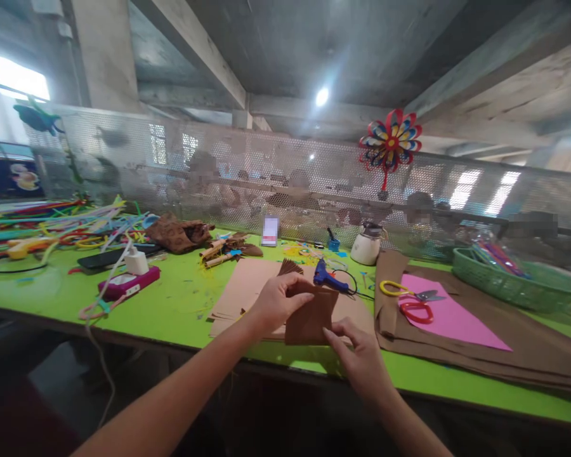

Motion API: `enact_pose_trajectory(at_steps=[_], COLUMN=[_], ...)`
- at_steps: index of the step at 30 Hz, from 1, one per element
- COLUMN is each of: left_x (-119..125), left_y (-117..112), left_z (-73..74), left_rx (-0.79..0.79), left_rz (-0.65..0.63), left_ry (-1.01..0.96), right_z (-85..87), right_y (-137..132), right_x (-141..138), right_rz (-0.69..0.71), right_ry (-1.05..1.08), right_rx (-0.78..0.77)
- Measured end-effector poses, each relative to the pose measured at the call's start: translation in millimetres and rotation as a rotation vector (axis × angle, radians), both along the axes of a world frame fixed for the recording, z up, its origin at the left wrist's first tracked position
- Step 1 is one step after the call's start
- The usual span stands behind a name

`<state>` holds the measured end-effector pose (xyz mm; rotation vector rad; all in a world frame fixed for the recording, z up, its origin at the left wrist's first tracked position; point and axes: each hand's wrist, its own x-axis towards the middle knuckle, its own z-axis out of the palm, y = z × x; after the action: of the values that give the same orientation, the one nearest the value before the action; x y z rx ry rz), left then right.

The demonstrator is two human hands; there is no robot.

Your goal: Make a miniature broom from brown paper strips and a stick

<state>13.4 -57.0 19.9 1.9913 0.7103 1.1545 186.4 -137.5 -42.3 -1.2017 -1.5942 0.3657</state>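
A piece of brown paper [309,320], roughly square, is held between my two hands above the table's front edge. My left hand [278,298] grips its upper left part, thumb in front and the other fingers behind. At its right edge my right hand [354,346] pinches the paper low down. Behind it, tan paper sheets [247,282] lie stacked on the table. A pleated brown paper fan [290,267] rests on them, partly hidden by my left hand. Just beyond the held paper lies a blue glue gun [326,276].
Scissors [416,295] with yellow and red handles lie on pink paper [461,317] over brown sheets [547,362]. A green basket [528,289] and a white jug [366,246] stand behind. Leftward are a purple power strip [129,283] and colourful strips [85,225]. A mesh screen [247,152] closes off the back.
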Motion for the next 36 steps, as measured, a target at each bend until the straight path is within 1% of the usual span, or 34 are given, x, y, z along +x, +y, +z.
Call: enact_pose_trajectory(at_steps=[3, 6, 9, 11, 14, 19, 22, 26, 29, 32, 34, 36], left_x=[-5, -8, -10, -10, -9, -5, -2, -1, -2, -4, -5, -5], left_y=[-10, -15, -17, -17, -17, -19, -20, -21, -23, -25, -26, -28], left_z=[3.3, 4.3, 1.4, -2.3, -8.1, -13.5, -16.2, -19.6, -19.0, -16.3, -14.6, -13.6], left_rx=[0.01, -0.02, -0.068, -0.071, -0.063, -0.169, -0.203, -0.232, -0.229, -0.221, -0.219, -0.22], left_rz=[0.016, -0.011, -0.026, -0.015, 0.032, 0.123, 0.185, 0.236, 0.25, 0.244, 0.24, 0.233], left_ry=[0.015, 0.011, 0.004, -0.007, -0.051, -0.136, -0.174, -0.216, -0.23, -0.228, -0.225, -0.222], right_z=[4.2, 5.4, 4.6, 3.7, 1.4, -3.7, -5.1, -3.2, -0.3, 3.1, 6.7, 12.0], right_y=[-7, -12, -13, -12, -11, -10, -7, -2, 0, 1, 0, -1], right_x=[-5, -8, -8, -8, -8, -15, -16, -13, -9, -6, -7, -11], right_rz=[0.008, -0.002, -0.025, -0.03, -0.039, -0.081, -0.089, -0.027, 0.006, -0.001, 0.004, 0.054], right_ry=[0.006, 0.028, 0.053, 0.061, 0.073, 0.12, 0.117, 0.074, 0.081, 0.145, 0.233, 0.342], right_rx=[0.046, 0.037, 0.017, -0.004, -0.032, -0.073, -0.085, -0.041, -0.003, -0.003, -0.05, -0.118])
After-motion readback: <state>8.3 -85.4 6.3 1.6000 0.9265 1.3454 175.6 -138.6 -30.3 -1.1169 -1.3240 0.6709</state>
